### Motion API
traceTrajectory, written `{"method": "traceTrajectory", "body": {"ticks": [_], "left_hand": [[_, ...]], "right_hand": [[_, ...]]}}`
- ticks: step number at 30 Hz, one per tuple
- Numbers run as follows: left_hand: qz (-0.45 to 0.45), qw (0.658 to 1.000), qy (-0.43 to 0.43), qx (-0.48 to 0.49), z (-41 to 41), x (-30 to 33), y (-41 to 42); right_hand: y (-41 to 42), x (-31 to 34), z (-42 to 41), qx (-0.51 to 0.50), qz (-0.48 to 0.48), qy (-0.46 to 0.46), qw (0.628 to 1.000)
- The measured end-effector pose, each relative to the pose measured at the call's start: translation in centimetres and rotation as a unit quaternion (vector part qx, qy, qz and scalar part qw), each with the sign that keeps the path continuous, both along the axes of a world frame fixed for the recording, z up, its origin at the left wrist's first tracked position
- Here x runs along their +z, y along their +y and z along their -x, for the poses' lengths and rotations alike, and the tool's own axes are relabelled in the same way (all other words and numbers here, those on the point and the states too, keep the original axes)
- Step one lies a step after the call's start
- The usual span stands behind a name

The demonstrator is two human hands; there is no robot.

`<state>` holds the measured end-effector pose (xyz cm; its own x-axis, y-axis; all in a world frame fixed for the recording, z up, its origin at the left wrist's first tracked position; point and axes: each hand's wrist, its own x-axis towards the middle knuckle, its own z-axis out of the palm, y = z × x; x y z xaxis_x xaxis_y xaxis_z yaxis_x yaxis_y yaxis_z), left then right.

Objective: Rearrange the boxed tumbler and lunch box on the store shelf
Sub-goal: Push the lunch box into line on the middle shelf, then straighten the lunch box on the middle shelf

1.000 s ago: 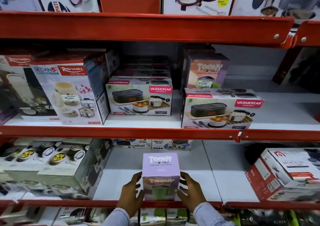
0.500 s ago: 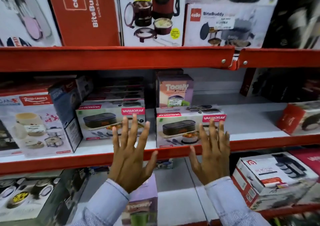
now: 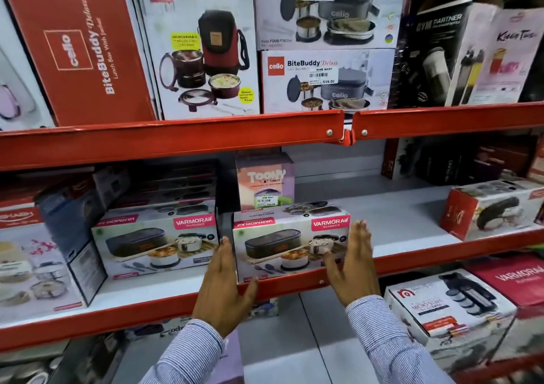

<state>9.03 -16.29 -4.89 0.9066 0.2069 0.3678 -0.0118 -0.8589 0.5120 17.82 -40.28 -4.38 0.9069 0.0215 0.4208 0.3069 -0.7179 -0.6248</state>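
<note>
Having let go of the tumbler box below, I am bringing my left hand (image 3: 222, 280) and right hand (image 3: 351, 261), both spread, flanking the lunch box (image 3: 290, 247) on the middle shelf (image 3: 441, 236); lifting comes next.

Shop: red shelves (image 3: 176, 139) stocked with price-tagged boxed lunchware (image 3: 326, 80).

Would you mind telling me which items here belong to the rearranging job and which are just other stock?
In the job:
Varmora lunch box
Toony tumbler box
left hand
right hand

Other stock:
second Varmora box
Cello boxes
</note>
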Motion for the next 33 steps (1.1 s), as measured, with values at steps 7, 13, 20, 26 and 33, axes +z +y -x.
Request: {"method": "traceTrajectory", "body": {"ticks": [7,13,20,26,33], "left_hand": [[0.194,0.977,-0.086,0.015,0.0,2.2,-0.4],[0.211,0.955,-0.204,0.043,3.4,5.8,1.8],[0.222,0.935,-0.226,0.157,8.0,6.0,8.4],[0.227,0.93,-0.203,0.207,11.2,5.1,13.8],[0.194,0.95,-0.139,0.203,12.7,3.0,16.8]], "right_hand": [[-0.1,2.2,0.6,0.045,-0.218,0.031,0.974],[1.5,6.1,2.8,0.087,-0.27,-0.066,0.957],[9.0,6.5,5.5,0.167,-0.303,-0.047,0.937],[15.7,3.8,6.3,0.213,-0.289,-0.007,0.933],[18.8,0.4,6.3,0.211,-0.26,0.043,0.941]]}}
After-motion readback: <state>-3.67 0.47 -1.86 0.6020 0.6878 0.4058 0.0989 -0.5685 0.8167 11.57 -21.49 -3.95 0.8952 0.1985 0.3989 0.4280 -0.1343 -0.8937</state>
